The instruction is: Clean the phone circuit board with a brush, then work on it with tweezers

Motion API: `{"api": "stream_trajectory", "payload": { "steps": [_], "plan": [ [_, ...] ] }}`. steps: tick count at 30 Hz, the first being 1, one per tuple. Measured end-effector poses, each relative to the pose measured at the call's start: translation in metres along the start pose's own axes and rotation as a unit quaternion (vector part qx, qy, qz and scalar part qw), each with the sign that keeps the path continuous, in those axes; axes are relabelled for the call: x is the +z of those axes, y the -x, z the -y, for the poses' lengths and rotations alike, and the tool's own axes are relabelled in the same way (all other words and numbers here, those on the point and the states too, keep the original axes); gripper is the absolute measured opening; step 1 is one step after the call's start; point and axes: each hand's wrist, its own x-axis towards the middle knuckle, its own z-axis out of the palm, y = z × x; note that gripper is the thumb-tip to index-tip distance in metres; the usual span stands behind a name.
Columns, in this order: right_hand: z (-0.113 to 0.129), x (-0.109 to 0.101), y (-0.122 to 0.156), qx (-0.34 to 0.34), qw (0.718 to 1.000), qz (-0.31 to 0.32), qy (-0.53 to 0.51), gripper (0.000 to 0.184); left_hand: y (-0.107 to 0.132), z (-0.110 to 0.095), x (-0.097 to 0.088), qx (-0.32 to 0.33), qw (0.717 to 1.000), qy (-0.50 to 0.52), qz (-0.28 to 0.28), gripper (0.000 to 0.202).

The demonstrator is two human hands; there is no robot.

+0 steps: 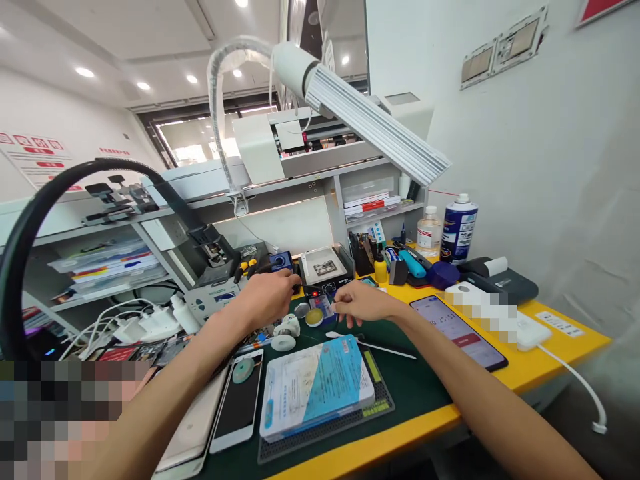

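Observation:
Both my hands reach forward over a green work mat (415, 383) on a yellow bench. My left hand (273, 297) is curled with its fingertips pinched near a small black device with a red light (320, 291); what it grips is too small to make out. My right hand (361, 303) hovers beside it, fingers bent and pinched over a small blue part (327, 308). Just below them lie a round tin of yellow paste (314, 317), a white tape roll (283, 343) and a white-handled tool (370, 345).
A blue-and-white package (316, 387) lies on the mat's near part, with two white phones (239, 403) to its left. A lit phone (457, 330) lies to the right. Bottles (459, 228), tool holders and shelves stand behind. A lamp arm (370, 120) hangs overhead, a black hose (60, 193) at left.

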Motion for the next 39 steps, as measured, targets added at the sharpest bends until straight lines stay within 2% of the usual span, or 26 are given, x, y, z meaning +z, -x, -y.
{"api": "stream_trajectory", "payload": {
  "steps": [4,7,11,13,15,19,24,26,28,32,36,39],
  "plan": [
    [0.000,0.020,-0.009,-0.019,0.997,-0.029,-0.070,0.035,0.009,0.004,-0.003,-0.003,1.000,0.011,-0.014,0.042],
    [-0.001,0.039,-0.013,-0.023,0.994,-0.038,-0.103,0.035,0.018,-0.001,0.003,0.019,0.999,0.037,-0.020,0.047],
    [0.006,0.054,-0.010,-0.028,0.993,-0.011,-0.117,0.031,0.038,-0.008,0.015,0.043,0.997,0.067,-0.019,0.041],
    [0.011,0.053,-0.006,-0.029,0.993,0.018,-0.113,0.037,0.050,-0.005,0.021,0.032,0.997,0.073,-0.020,0.032],
    [0.014,0.047,-0.003,-0.026,0.995,0.017,-0.100,0.043,0.063,0.003,0.028,0.011,0.996,0.083,-0.024,0.024],
    [0.011,0.035,-0.002,-0.019,0.997,-0.037,-0.057,0.035,0.081,0.023,0.043,-0.048,0.992,0.120,-0.011,0.034],
    [0.003,0.023,-0.013,0.020,0.990,-0.122,0.069,0.028,0.089,0.040,0.067,-0.101,0.992,0.080,0.008,0.036],
    [0.006,0.013,-0.031,0.051,0.985,-0.128,0.101,0.027,0.090,0.044,0.075,-0.112,0.991,0.067,0.001,0.034],
    [0.016,0.000,-0.060,0.084,0.983,-0.102,0.123,0.026,0.092,0.047,0.083,-0.116,0.992,0.058,-0.001,0.034],
    [0.044,-0.018,-0.148,0.163,0.967,-0.041,0.190,0.029,0.097,0.047,0.094,-0.107,0.993,0.057,-0.001,0.033],
    [0.061,-0.013,-0.230,0.232,0.939,0.026,0.251,0.034,0.099,0.044,0.098,-0.107,0.992,0.067,-0.003,0.034],
    [0.060,-0.006,-0.268,0.271,0.917,0.068,0.283,0.036,0.099,0.044,0.099,-0.103,0.991,0.082,0.001,0.034]
  ]
}}
